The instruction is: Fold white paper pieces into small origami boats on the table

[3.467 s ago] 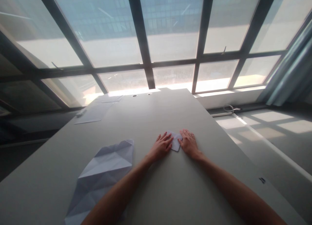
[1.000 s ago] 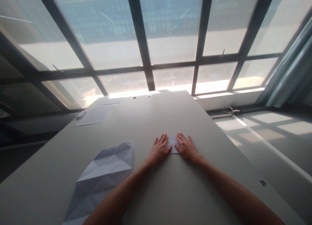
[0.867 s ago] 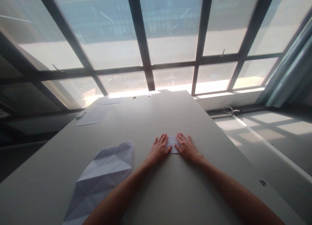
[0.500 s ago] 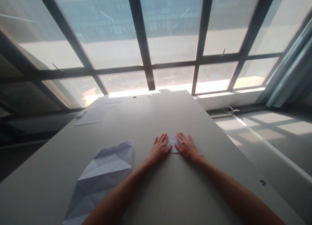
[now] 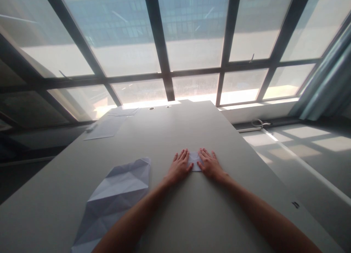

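Observation:
A small folded piece of white paper (image 5: 195,163) lies flat on the pale table (image 5: 170,136), between and partly under my two hands. My left hand (image 5: 179,165) rests flat on its left side, fingers stretched out and pointing away from me. On the paper's right side lies my right hand (image 5: 210,165), palm down with its fingers extended. Both thumbs reach in toward the middle of the near edge. Neither hand grips anything. Under my palms and fingers, the paper's outer parts are hidden.
A large creased white sheet (image 5: 117,194) lies on the left, partly behind my left forearm. Farther back are flat paper sheets (image 5: 105,128) and a round hole (image 5: 151,108) in the tabletop. Windows (image 5: 192,55) rise beyond the far edge. A cable (image 5: 257,124) lies off to the right.

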The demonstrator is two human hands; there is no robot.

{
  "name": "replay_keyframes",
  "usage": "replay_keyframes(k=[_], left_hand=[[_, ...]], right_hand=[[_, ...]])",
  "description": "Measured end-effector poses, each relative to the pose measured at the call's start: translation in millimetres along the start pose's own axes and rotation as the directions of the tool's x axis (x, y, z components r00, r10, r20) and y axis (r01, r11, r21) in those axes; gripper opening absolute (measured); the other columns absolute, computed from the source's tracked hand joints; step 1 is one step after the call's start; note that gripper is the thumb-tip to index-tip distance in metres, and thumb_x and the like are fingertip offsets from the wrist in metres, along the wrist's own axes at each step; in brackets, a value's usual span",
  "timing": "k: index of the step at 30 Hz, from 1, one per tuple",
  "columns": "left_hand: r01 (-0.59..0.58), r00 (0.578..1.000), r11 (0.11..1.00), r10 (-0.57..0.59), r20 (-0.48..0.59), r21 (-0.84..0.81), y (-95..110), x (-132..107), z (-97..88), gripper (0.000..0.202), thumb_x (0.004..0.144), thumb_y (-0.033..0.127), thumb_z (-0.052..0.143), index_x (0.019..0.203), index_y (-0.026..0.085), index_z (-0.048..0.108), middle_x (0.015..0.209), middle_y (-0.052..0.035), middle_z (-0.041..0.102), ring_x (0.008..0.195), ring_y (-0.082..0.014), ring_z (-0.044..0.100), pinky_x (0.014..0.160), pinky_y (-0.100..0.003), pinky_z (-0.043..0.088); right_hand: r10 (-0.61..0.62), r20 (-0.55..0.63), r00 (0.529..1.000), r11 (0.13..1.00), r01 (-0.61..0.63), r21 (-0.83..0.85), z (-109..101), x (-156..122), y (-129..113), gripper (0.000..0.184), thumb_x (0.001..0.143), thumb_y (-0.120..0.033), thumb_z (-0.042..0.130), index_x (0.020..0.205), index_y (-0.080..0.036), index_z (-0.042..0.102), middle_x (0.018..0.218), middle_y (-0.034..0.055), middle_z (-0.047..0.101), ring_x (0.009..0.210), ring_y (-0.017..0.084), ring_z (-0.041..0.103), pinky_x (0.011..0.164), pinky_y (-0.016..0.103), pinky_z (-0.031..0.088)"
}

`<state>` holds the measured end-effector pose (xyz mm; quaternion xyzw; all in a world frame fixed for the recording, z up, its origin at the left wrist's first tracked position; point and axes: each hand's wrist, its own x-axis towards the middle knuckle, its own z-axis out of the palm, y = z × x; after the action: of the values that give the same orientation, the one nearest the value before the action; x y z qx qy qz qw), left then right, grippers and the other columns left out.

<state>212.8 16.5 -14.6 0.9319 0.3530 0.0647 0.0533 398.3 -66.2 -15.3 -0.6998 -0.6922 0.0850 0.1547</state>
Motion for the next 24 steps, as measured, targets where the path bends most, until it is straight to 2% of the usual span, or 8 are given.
replay_keyframes(k=[13, 18, 24], left_hand=[[0.021, 1.0, 1.0, -0.021, 0.024, -0.001, -0.3, 0.6, -2.0, 0.069, 0.097, 0.052, 0.034, 0.152, 0.012, 0.026, 0.159, -0.0105, 0.021, 0.148, -0.0248, 0.014, 0.12, -0.045, 0.012], [0.03, 1.0, 0.999, -0.03, -0.006, -0.031, -1.2, 1.2, -1.1, 0.069, 0.096, 0.051, 0.036, 0.152, 0.012, 0.027, 0.159, -0.0107, 0.023, 0.148, -0.0254, 0.015, 0.119, -0.044, 0.014], [0.093, 0.991, 0.993, -0.1, -0.092, -0.076, -1.9, 1.4, 0.0, 0.07, 0.095, 0.047, 0.041, 0.153, 0.013, 0.022, 0.158, -0.0114, 0.025, 0.148, -0.0271, 0.016, 0.119, -0.045, 0.016]], right_hand=[[-0.017, -0.009, 1.0, 1.0, 0.017, 0.02, 2.0, 1.4, 3.2, 0.058, 0.096, -0.036, 0.039, 0.149, -0.014, 0.034, 0.158, 0.0108, 0.026, 0.147, 0.021, 0.015, 0.117, 0.049, 0.002], [-0.009, -0.016, 1.0, 0.999, 0.009, 0.042, 1.8, 1.5, 3.3, 0.057, 0.096, -0.035, 0.039, 0.149, -0.015, 0.035, 0.157, 0.0103, 0.028, 0.147, 0.021, 0.016, 0.117, 0.05, 0.003], [0.0, -0.041, 0.999, 0.997, 0.004, 0.077, 0.0, 1.6, 1.9, 0.056, 0.094, -0.031, 0.042, 0.147, -0.014, 0.038, 0.156, 0.0105, 0.03, 0.146, 0.021, 0.019, 0.118, 0.049, 0.004]])
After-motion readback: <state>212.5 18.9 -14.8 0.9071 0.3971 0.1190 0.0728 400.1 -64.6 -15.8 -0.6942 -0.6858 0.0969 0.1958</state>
